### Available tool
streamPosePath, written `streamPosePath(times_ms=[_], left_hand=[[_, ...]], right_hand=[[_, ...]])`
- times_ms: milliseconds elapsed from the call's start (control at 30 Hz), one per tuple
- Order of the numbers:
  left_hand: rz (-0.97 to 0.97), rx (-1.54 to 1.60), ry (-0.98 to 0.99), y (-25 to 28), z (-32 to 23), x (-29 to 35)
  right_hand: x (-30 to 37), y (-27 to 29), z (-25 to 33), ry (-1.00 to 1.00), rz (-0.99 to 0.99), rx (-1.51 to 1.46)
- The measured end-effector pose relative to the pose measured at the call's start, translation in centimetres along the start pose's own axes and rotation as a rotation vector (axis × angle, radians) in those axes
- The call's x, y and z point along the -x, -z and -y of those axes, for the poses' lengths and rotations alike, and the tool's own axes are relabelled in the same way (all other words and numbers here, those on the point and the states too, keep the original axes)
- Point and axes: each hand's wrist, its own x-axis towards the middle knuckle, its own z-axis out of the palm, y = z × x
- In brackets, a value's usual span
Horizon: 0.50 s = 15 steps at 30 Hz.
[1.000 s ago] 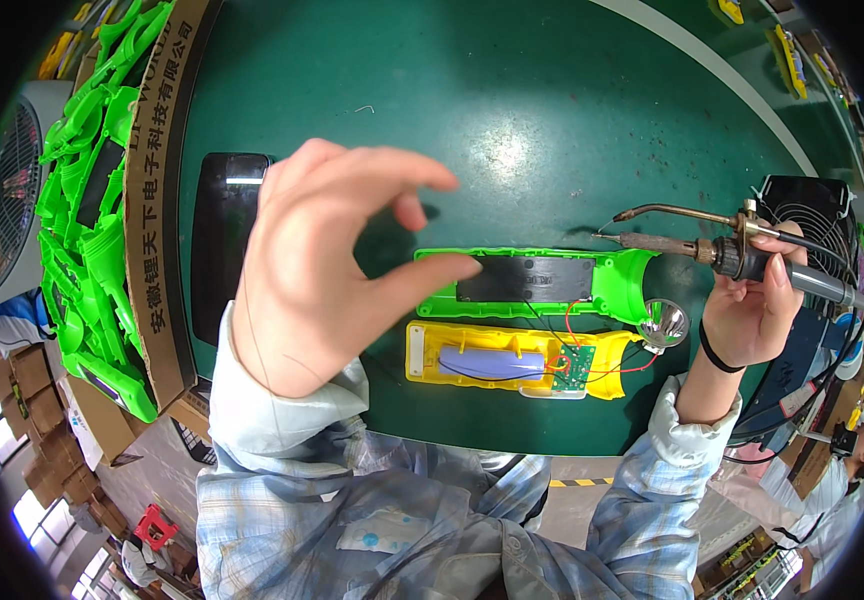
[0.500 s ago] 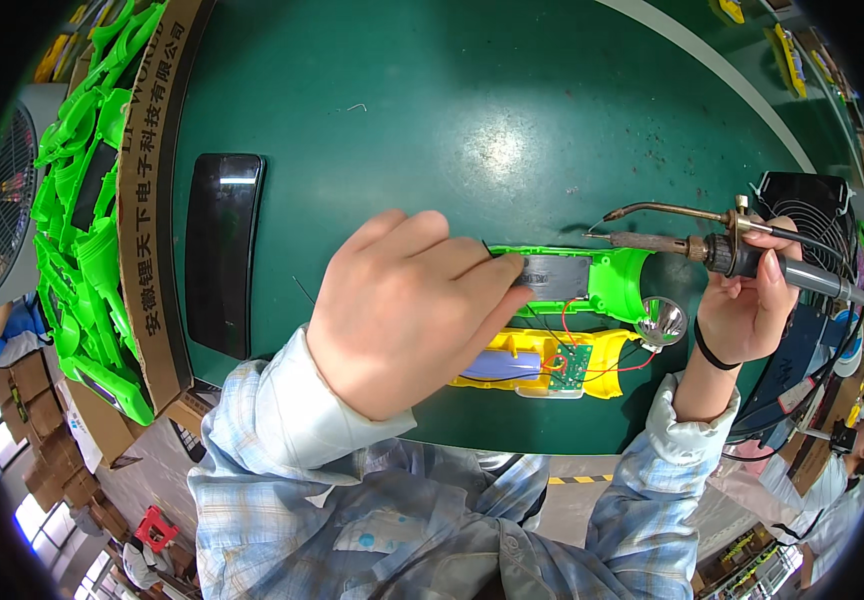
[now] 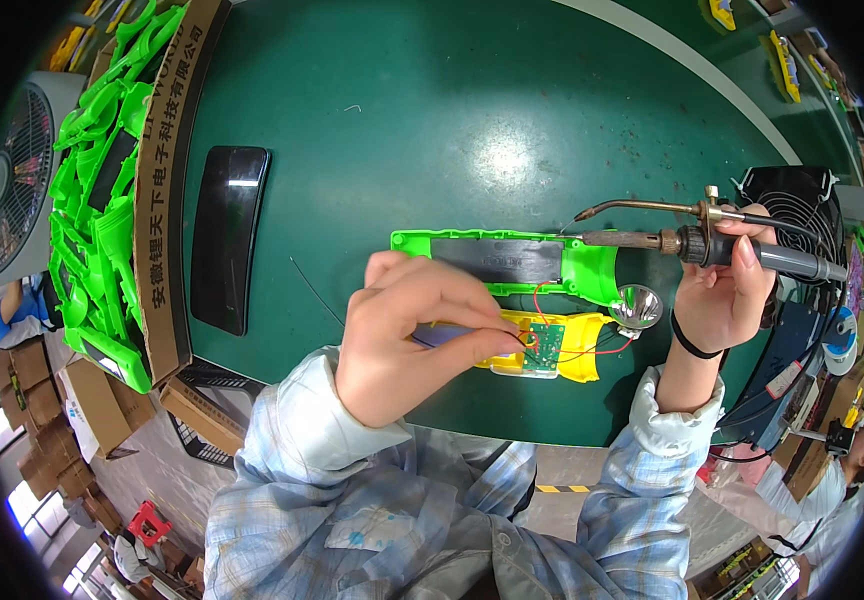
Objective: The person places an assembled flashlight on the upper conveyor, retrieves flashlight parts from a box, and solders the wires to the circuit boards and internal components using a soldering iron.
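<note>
My left hand [image 3: 412, 335] is closed in a pinch on a thin dark wire [image 3: 315, 285], its fingertips over the yellow housing half [image 3: 584, 340]. Beside those fingertips lies a small green circuit board [image 3: 546, 349] with red and black wires. A purple-blue battery cell [image 3: 442, 335] is partly hidden under the hand. My right hand [image 3: 722, 300] grips a soldering iron [image 3: 690, 244] with a curved brass feed tube [image 3: 637, 204]. Its tip points left, by the upper edge of the green housing half [image 3: 592, 272], which has a black panel [image 3: 497, 260]. A round reflector [image 3: 637, 306] is wired alongside.
A cardboard box [image 3: 174, 180] of green housing parts [image 3: 112, 240] stands at the left, next to a glossy black curved panel [image 3: 229, 240]. A black wire-coil stand [image 3: 797, 210] is at the far right. A fan [image 3: 12, 180] sits beyond the box.
My left hand has come off the green housing half and down to the wires by the circuit board. The soldering iron stays in my right hand, and the whole view has shifted slightly.
</note>
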Motion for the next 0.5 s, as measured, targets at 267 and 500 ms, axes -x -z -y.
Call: streamPosePath(times_ms=[267,500], left_hand=[[-0.117,-0.132,0.035,0.6,0.6,2.1],[-0.228,-0.199,0.11,0.6,0.3,3.2]], right_hand=[[-0.3,-1.2,0.1,-0.032,0.167,-0.011],[-1.7,-5.8,1.6,0.031,0.387,0.109]])
